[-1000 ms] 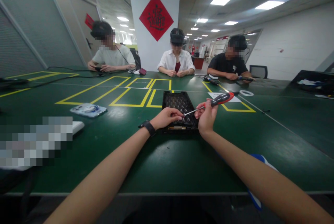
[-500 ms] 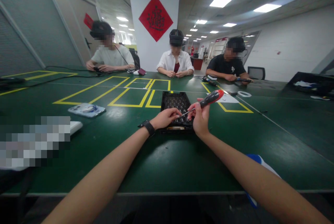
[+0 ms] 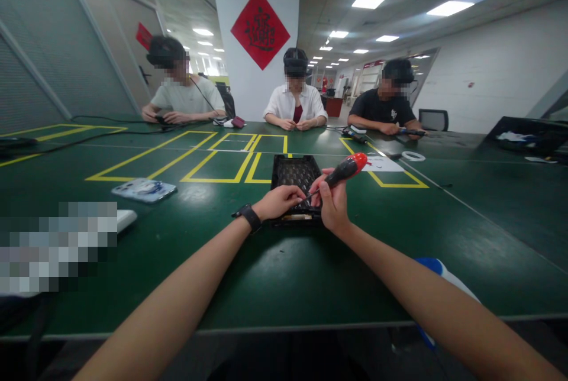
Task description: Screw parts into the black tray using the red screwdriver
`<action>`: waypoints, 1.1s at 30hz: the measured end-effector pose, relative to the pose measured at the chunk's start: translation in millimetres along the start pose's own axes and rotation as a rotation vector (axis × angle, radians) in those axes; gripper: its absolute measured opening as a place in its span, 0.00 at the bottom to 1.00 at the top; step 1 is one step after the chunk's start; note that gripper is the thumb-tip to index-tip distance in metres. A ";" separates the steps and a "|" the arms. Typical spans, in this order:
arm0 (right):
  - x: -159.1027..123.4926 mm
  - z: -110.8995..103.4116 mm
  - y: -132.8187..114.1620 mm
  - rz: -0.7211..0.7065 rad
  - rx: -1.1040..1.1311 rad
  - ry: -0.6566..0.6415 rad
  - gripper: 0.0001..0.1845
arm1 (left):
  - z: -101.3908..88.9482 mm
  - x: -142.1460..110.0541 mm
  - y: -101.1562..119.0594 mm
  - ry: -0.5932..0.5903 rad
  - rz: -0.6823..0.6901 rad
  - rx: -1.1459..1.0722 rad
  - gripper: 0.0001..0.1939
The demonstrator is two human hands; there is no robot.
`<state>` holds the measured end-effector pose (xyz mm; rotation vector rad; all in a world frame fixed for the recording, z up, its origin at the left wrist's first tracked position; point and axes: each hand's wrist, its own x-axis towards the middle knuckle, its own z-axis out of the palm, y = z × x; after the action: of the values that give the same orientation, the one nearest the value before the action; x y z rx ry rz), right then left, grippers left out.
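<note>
A screwdriver [image 3: 341, 171] with a black grip and red end is held in my right hand [image 3: 333, 203]. Its handle leans up to the right and its shaft slopes down to the left over a black tool-bit case [image 3: 284, 177]. Rows of small shiny pieces lie inside that case. My left hand [image 3: 276, 202], with a black band on the wrist, rests over the case's near left part. Its fingers are pinched together by the screwdriver's tip. Whatever they grip is too small or hidden to make out.
A phone with a patterned case [image 3: 144, 189] lies to the left on the green table [image 3: 248, 286]. Nearer is a white, partly blurred-out object [image 3: 126, 219]. A blue and white item [image 3: 444, 274] is at the right front edge. Three people sit across the table.
My right hand has tipped the screwdriver handle a little lower and to the left. My left hand keeps its place at the case. The whole view has shifted slightly.
</note>
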<state>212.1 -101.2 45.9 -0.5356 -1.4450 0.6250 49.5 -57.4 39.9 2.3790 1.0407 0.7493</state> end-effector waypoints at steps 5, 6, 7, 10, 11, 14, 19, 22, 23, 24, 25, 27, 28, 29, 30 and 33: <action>0.3 -0.7 -0.2 0.009 0.020 0.009 0.12 | -0.1 -0.6 1.2 0.006 0.004 -0.007 0.12; 0.5 -0.7 -0.6 0.012 0.027 0.015 0.12 | -0.1 -0.6 1.8 0.010 0.007 -0.010 0.12; 0.7 -0.6 -1.0 0.015 0.034 0.021 0.12 | -0.1 -0.7 2.4 0.014 0.010 -0.011 0.12; 1.6 -0.2 -2.4 0.024 0.054 0.033 0.12 | -0.4 -1.0 4.0 0.031 0.024 -0.010 0.12; 2.0 -0.1 -2.7 0.027 0.061 0.037 0.12 | -0.6 -1.1 4.3 0.034 0.032 -0.010 0.12; 2.9 0.3 -3.1 0.039 0.085 0.054 0.12 | -1.1 -0.9 4.6 0.028 0.054 -0.015 0.12; 3.3 -0.3 -2.6 0.046 0.096 0.069 0.12 | -1.9 -1.2 5.8 0.024 0.060 -0.026 0.12; 3.7 -0.6 -2.4 0.051 0.088 0.074 0.11 | -2.2 -2.1 8.4 0.025 0.069 -0.045 0.13; 3.8 -0.5 -2.4 0.050 0.087 0.076 0.11 | -2.3 -2.4 9.4 0.025 0.068 -0.051 0.13; 3.9 -0.4 -2.6 0.048 0.087 0.076 0.11 | -2.4 -2.6 10.3 0.026 0.066 -0.055 0.13; 4.0 -0.2 -2.8 0.046 0.088 0.074 0.11 | -2.5 -2.7 11.1 0.027 0.064 -0.059 0.12; 4.1 0.2 -3.5 0.040 0.089 0.066 0.11 | -2.8 -2.8 12.0 0.029 0.059 -0.067 0.12; 4.0 0.4 -3.9 0.039 0.089 0.064 0.11 | -3.1 -2.8 12.1 0.029 0.057 -0.072 0.12; 4.0 0.5 -4.4 0.040 0.090 0.063 0.11 | -3.3 -2.7 12.1 0.029 0.055 -0.076 0.12; 3.9 0.7 -4.8 0.041 0.092 0.063 0.11 | -3.6 -2.7 12.1 0.028 0.055 -0.079 0.12; 3.8 0.9 -5.8 0.047 0.099 0.065 0.11 | -4.0 -2.7 11.4 0.020 0.061 -0.075 0.12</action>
<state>211.7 -102.9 52.7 -0.5088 -1.3363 0.7069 51.4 -65.9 48.7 2.3536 0.9349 0.8206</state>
